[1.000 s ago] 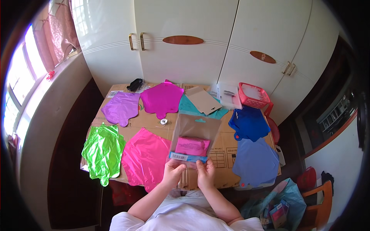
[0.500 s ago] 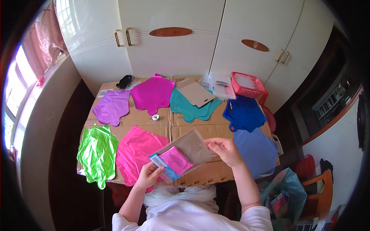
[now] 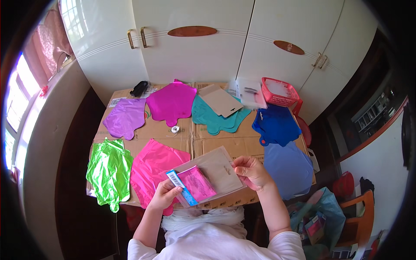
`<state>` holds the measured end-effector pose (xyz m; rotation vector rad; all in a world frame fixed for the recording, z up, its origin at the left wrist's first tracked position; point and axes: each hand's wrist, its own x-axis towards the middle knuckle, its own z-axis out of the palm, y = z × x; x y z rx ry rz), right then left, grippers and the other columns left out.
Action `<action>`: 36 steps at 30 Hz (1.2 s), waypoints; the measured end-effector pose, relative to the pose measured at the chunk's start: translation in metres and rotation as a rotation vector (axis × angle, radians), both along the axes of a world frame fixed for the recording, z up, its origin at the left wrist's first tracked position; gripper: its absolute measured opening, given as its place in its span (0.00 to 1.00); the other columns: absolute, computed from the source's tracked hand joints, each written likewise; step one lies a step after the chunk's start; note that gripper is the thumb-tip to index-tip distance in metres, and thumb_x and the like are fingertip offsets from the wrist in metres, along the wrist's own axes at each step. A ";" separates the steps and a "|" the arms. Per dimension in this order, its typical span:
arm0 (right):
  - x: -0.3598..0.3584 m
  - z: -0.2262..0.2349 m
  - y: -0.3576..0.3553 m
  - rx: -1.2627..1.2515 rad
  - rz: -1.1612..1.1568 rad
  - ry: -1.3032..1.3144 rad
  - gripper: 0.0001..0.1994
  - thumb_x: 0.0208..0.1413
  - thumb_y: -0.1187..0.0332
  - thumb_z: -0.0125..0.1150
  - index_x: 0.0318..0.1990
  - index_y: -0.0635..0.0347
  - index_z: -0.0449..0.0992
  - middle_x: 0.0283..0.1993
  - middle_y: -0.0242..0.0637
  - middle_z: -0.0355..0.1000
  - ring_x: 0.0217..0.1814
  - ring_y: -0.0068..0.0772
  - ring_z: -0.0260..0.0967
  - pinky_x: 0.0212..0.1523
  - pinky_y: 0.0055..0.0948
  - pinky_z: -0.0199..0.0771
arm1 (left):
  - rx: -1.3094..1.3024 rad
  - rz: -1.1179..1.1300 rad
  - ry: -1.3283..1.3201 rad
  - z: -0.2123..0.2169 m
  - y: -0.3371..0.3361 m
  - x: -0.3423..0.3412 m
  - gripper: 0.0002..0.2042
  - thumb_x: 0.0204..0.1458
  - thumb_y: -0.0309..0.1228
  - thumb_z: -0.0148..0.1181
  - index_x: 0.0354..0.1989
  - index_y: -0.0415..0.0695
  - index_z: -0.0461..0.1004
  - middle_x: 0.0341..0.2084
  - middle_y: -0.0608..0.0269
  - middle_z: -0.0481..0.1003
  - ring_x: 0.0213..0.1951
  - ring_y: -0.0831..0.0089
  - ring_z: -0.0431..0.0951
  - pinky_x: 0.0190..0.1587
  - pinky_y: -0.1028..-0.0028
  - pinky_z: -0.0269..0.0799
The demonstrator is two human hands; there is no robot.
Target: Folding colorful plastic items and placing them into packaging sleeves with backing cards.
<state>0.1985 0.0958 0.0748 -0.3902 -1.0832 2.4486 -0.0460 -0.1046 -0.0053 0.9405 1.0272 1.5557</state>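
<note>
Both hands hold a clear plastic bag (image 3: 223, 164) tilted above the table's near edge. Against its lower left part lies a folded pink foil packet (image 3: 197, 182) with a blue-and-white label strip (image 3: 182, 187); whether the packet is inside the bag I cannot tell. My left hand (image 3: 166, 194) grips the label end, thumb on top. My right hand (image 3: 252, 172) pinches the bag's far right edge between thumb and fingers. Below and to the left, a flat pink foil balloon (image 3: 154, 167) lies partly under the bag and my left hand.
Cardboard (image 3: 225, 141) covers the table. Around it lie flat balloons: green (image 3: 110, 173), lilac (image 3: 125, 119), magenta (image 3: 171, 102), teal (image 3: 212, 119), dark blue (image 3: 277, 125) and pale blue (image 3: 288, 167). A red basket (image 3: 281, 92), beige card (image 3: 219, 99) and white ribbon roll (image 3: 175, 129) sit among them.
The bag has turned slightly and now lies flatter, its right end lower. My right hand keeps its pinch there; my left hand has shifted slightly left and down.
</note>
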 end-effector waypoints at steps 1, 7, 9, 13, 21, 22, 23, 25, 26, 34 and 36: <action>0.001 -0.002 0.001 0.019 -0.008 -0.009 0.09 0.49 0.75 0.66 0.39 0.62 0.78 0.34 0.30 0.76 0.34 0.18 0.72 0.36 0.17 0.73 | 0.003 0.002 -0.002 0.001 0.001 0.001 0.09 0.56 0.29 0.59 0.38 0.35 0.74 0.32 0.68 0.76 0.36 0.80 0.73 0.41 0.77 0.68; 0.004 0.011 -0.001 0.230 -0.074 -0.148 0.09 0.50 0.73 0.67 0.40 0.62 0.77 0.34 0.29 0.75 0.35 0.17 0.71 0.38 0.17 0.72 | 0.017 0.057 -0.002 0.005 0.002 0.007 0.10 0.55 0.29 0.60 0.40 0.36 0.74 0.34 0.66 0.77 0.37 0.80 0.74 0.42 0.77 0.69; 0.003 0.013 -0.005 0.345 -0.111 -0.179 0.09 0.51 0.72 0.66 0.40 0.63 0.77 0.34 0.28 0.75 0.35 0.16 0.71 0.38 0.16 0.71 | 0.018 0.079 -0.017 0.006 0.003 0.010 0.09 0.55 0.28 0.60 0.40 0.36 0.74 0.35 0.65 0.77 0.37 0.80 0.74 0.43 0.77 0.70; -0.004 0.015 -0.011 0.456 -0.144 -0.263 0.07 0.53 0.72 0.64 0.38 0.64 0.76 0.32 0.24 0.72 0.33 0.11 0.67 0.36 0.14 0.67 | 0.017 0.121 -0.039 0.004 0.007 0.019 0.09 0.53 0.26 0.61 0.41 0.35 0.74 0.35 0.63 0.78 0.38 0.79 0.76 0.43 0.76 0.71; 0.012 -0.024 0.035 0.568 -0.195 -0.454 0.07 0.57 0.69 0.60 0.37 0.64 0.77 0.32 0.22 0.72 0.33 0.10 0.63 0.34 0.15 0.63 | -0.141 0.525 0.929 0.033 0.025 0.050 0.25 0.42 0.29 0.70 0.49 0.38 0.68 0.47 0.52 0.71 0.45 0.63 0.75 0.44 0.67 0.73; 0.017 -0.028 0.044 0.602 -0.162 -0.517 0.09 0.59 0.69 0.58 0.40 0.65 0.77 0.33 0.23 0.73 0.33 0.10 0.64 0.35 0.16 0.64 | -0.024 0.534 1.172 0.029 0.030 0.050 0.35 0.35 0.31 0.72 0.55 0.40 0.64 0.52 0.48 0.66 0.54 0.54 0.68 0.51 0.61 0.68; 0.020 -0.034 0.051 0.611 -0.155 -0.537 0.09 0.59 0.69 0.58 0.41 0.65 0.77 0.33 0.25 0.74 0.33 0.11 0.65 0.35 0.16 0.64 | 0.036 0.460 1.255 0.031 0.035 0.055 0.34 0.37 0.34 0.71 0.56 0.41 0.65 0.53 0.48 0.66 0.58 0.53 0.64 0.58 0.58 0.61; 0.024 -0.050 0.065 0.628 -0.142 -0.588 0.09 0.58 0.68 0.59 0.42 0.64 0.77 0.33 0.27 0.75 0.34 0.12 0.66 0.36 0.17 0.65 | 0.103 0.267 1.466 0.032 0.049 0.071 0.29 0.41 0.36 0.67 0.56 0.48 0.67 0.56 0.48 0.64 0.60 0.52 0.63 0.60 0.55 0.57; 0.024 -0.059 0.069 0.722 -0.174 -0.643 0.10 0.57 0.68 0.59 0.42 0.63 0.77 0.33 0.28 0.75 0.34 0.16 0.68 0.37 0.19 0.67 | 0.133 0.206 1.498 0.028 0.055 0.081 0.28 0.44 0.37 0.65 0.56 0.51 0.67 0.57 0.47 0.63 0.60 0.49 0.61 0.61 0.53 0.56; -0.010 -0.058 0.037 1.982 -0.201 -0.531 0.21 0.58 0.63 0.54 0.59 0.54 0.67 0.64 0.41 0.61 0.66 0.41 0.57 0.65 0.45 0.54 | 0.168 -0.041 1.744 0.004 0.071 0.103 0.25 0.52 0.51 0.53 0.60 0.62 0.67 0.60 0.41 0.58 0.62 0.34 0.54 0.62 0.46 0.50; -0.018 -0.085 0.036 1.888 -0.055 -0.603 0.23 0.60 0.61 0.50 0.62 0.56 0.63 0.66 0.42 0.58 0.69 0.42 0.52 0.67 0.47 0.49 | 0.160 -0.068 1.705 0.009 0.070 0.104 0.27 0.51 0.56 0.52 0.60 0.62 0.66 0.60 0.41 0.59 0.62 0.34 0.53 0.63 0.46 0.49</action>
